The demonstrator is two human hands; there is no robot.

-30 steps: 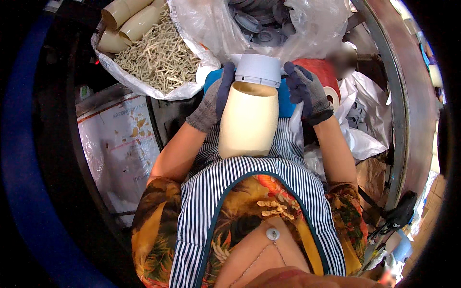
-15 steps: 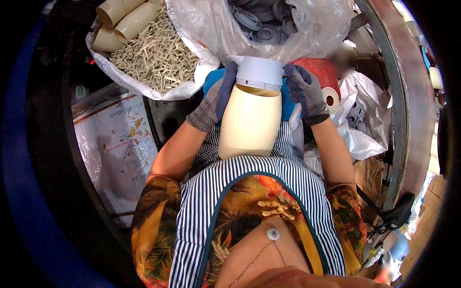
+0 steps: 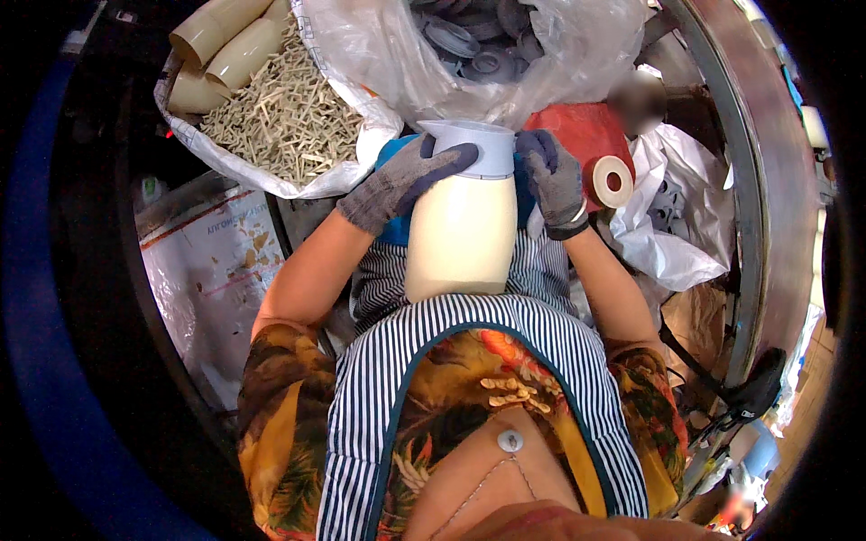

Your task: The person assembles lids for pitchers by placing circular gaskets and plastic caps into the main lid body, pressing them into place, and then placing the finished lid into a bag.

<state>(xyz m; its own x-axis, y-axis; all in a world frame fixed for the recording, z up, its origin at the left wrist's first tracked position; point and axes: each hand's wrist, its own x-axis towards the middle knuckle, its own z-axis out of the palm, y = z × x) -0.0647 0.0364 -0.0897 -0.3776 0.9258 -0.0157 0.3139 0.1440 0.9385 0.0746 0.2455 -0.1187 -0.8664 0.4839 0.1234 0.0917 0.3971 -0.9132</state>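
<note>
A cream vacuum jug body (image 3: 462, 239) stands between my forearms, its lower end against my striped apron. On its top sits a light grey-blue jug collar (image 3: 487, 153), its pouring spout pointing left and no gap showing at the seam. My left hand (image 3: 406, 185), in a grey and navy glove, lies closed round the collar's left side, thumb across its front. My right hand (image 3: 552, 180), gloved alike, is curled at the collar's right side. A pale strip, apparently the collar's handle, shows below its fingers; the rest is hidden by the glove.
At the upper left, a white sack (image 3: 271, 185) holds cream jug bodies and many small pale sticks. A clear plastic bag (image 3: 361, 54) with grey plastic parts lies ahead. To the right are a red bag (image 3: 582, 135), a tape roll (image 3: 612, 181) and a metal frame (image 3: 747, 207).
The collar has come down onto the jug body, and the gap between them has closed. My left thumb has moved from the collar's side across its front.
</note>
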